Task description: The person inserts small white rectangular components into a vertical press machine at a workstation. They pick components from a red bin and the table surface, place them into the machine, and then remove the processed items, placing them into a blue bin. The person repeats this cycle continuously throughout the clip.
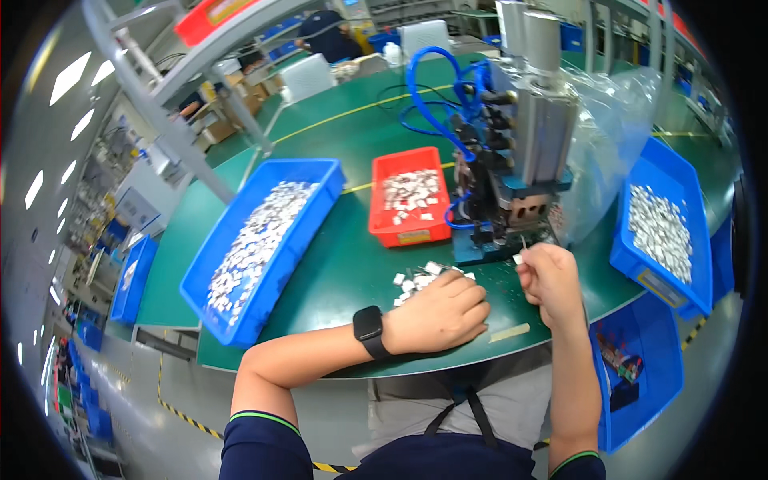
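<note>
My right hand [550, 280] is closed in a pinch on a small white block with a thin metal pin [519, 258], just in front of the base of a bench press [534, 152]. Resting low over the green table [336, 280], my left hand [444, 312] has its fingers curled together. Its fingertips are turned down and hidden, so what they hold cannot be made out. A loose pile of small white blocks [410, 284] lies beside and behind that hand. The press has a metal cylinder on top and blue air hoses [416, 80].
A red bin [410, 236] of white parts stands left of the press. Blue bins, one at left [264, 300] and one at right [656, 268], hold more. Another blue bin [668, 384] sits below the table's right edge. Clear plastic sheeting [616, 120] hangs behind the press.
</note>
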A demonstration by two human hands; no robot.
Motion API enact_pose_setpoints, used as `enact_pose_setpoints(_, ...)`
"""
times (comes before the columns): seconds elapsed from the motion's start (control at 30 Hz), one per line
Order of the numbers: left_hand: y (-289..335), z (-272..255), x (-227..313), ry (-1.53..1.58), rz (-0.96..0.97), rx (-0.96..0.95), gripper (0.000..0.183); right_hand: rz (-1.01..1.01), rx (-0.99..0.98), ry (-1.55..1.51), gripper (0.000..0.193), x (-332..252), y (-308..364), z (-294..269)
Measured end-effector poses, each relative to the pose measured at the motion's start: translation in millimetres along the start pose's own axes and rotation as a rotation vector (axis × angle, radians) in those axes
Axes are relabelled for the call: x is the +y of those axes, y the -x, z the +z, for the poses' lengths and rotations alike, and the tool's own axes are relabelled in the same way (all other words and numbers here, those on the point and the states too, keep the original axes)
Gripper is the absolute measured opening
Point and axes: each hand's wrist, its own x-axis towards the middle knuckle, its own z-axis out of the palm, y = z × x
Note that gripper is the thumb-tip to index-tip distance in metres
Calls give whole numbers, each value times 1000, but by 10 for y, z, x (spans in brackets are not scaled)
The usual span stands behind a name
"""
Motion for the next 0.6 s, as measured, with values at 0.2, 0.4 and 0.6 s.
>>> enact_pose_setpoints(0.2,34,71,-19,-93,-16,35,19,-52,27,-70,21,95,-50,32)
enact_pose_setpoints(0.4,11,-11,26,-171,4,22,22,-60,100,10,22,19,-71,93)
enact_pose_setpoints(0.6,55,13,-15,-183,-13,89,22,38,75,-52,22,-41,-185,84)
